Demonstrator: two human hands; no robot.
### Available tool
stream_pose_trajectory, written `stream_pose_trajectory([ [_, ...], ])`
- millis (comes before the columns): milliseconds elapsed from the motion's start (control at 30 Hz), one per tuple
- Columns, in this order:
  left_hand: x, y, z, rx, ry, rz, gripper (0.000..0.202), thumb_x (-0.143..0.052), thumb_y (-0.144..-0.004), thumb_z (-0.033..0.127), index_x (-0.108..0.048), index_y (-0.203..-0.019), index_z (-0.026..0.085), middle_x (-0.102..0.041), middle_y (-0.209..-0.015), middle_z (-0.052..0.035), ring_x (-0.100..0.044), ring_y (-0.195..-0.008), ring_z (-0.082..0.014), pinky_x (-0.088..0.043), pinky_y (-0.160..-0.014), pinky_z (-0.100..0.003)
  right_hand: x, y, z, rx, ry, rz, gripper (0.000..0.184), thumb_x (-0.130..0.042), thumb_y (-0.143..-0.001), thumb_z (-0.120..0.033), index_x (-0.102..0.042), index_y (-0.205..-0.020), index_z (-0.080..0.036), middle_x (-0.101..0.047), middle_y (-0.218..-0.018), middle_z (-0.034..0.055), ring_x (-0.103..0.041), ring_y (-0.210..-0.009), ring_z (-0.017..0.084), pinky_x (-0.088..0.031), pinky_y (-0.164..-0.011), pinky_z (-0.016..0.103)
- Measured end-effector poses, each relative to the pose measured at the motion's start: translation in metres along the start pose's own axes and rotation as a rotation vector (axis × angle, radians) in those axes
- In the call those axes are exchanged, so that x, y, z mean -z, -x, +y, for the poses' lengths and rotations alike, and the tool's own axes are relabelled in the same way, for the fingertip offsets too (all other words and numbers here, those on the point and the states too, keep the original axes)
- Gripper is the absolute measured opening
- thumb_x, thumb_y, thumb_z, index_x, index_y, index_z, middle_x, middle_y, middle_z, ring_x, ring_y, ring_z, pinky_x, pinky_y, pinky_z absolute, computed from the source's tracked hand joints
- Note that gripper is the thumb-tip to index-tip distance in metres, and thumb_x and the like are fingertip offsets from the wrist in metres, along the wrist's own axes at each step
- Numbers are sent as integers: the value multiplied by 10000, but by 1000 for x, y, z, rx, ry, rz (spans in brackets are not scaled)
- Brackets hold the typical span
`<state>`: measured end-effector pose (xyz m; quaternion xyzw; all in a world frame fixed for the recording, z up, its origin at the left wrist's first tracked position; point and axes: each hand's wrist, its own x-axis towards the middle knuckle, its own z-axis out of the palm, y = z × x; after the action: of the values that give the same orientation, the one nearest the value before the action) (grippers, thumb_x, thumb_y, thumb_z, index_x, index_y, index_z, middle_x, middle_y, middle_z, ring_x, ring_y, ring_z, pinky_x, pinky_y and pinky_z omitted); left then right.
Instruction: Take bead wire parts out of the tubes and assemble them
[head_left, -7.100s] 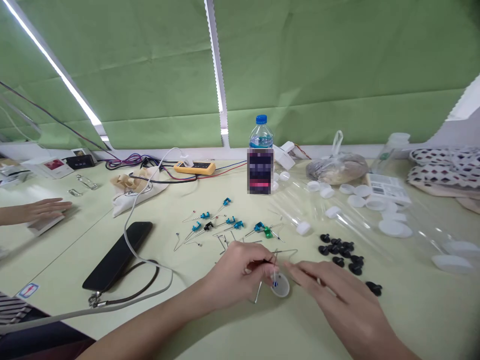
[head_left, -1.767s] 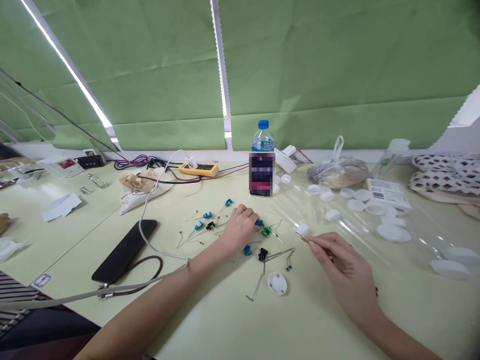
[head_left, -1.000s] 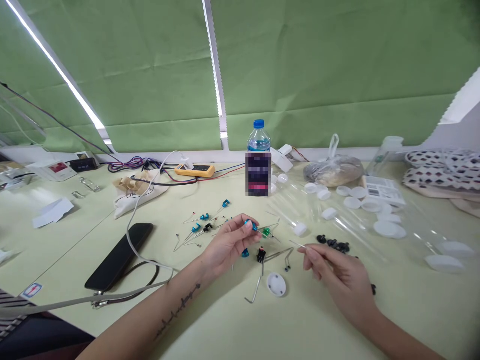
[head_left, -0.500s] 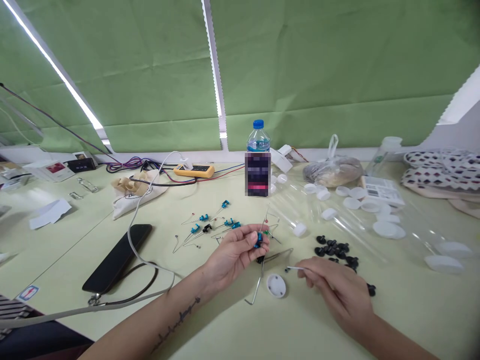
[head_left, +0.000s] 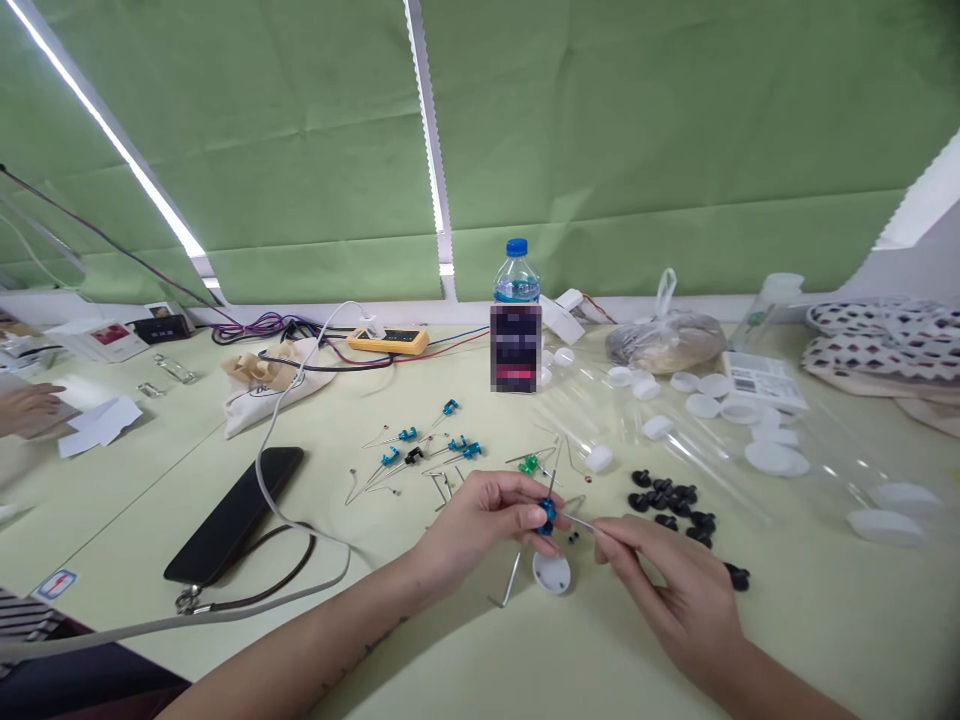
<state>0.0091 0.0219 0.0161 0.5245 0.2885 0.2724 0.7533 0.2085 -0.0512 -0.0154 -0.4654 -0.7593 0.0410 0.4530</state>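
My left hand (head_left: 499, 515) pinches a small blue metal fitting (head_left: 547, 515) with a thin rod rising from it. Between the fingers of my right hand (head_left: 671, 575) is a slim silver hex key (head_left: 579, 521); its tip meets the blue fitting's right side, though the exact contact is too small to make out. Just below lie tiny dark pieces (head_left: 574, 538) and a white round cap (head_left: 552, 573) with small bits in it. A bent metal rod (head_left: 511, 583) rests left of the cap. Behind my left hand is a green fitting (head_left: 528, 464).
Several blue fittings with wires (head_left: 457, 447) and a black one (head_left: 414, 457) lie beyond my left hand. Black knobs (head_left: 664, 492), clear tubes (head_left: 705, 460) and white caps (head_left: 776, 458) spread rightward. A phone (head_left: 236, 515) with a cable lies left; a bottle (head_left: 516, 275) stands behind. Another person's hand (head_left: 30, 400) shows far left.
My left hand has shifted right and slightly down with the blue fitting. The hex key's tip, formerly apart, is now at the fitting. Another person's hand has appeared at the far left.
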Motion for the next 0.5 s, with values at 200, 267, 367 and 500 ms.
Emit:
stream_pose_trajectory([
  [200,0,-1,-2,5,13,-5,181,-708,-753,265,-662,-856,123,-701,-815,-68,-696,-683,-169,-525,-704,-273,-5,2,2,27,17,-31,157,-505,-887,-116,-592,-967,-220,-616,-639,-10,-569,-517,137,-420,-495,256],
  [267,0,-1,-3,20,23,11,191,-735,-722,263,-654,-829,127,-693,-793,-50,-700,-690,-179,-526,-686,-270,-6,3,4,38,23,-28,165,-506,-886,-117,-599,-975,-220,-593,-616,-19,-550,-503,135,-407,-488,257],
  [367,0,-2,-4,28,24,19,207,-752,-694,263,-640,-814,136,-686,-788,-38,-704,-689,-193,-531,-675,-287,-6,5,5,57,27,-23,178,-519,-877,-106,-601,-992,-214,-589,-619,-16,-549,-514,135,-403,-494,256],
  [500,-1,-2,-5,15,-6,49,188,-761,-668,226,-633,-774,138,-683,-787,-37,-700,-662,-189,-526,-648,-279,-5,2,0,40,20,-44,157,-518,-881,-107,-595,-973,-208,-586,-616,-21,-534,-507,123,-403,-493,244],
])
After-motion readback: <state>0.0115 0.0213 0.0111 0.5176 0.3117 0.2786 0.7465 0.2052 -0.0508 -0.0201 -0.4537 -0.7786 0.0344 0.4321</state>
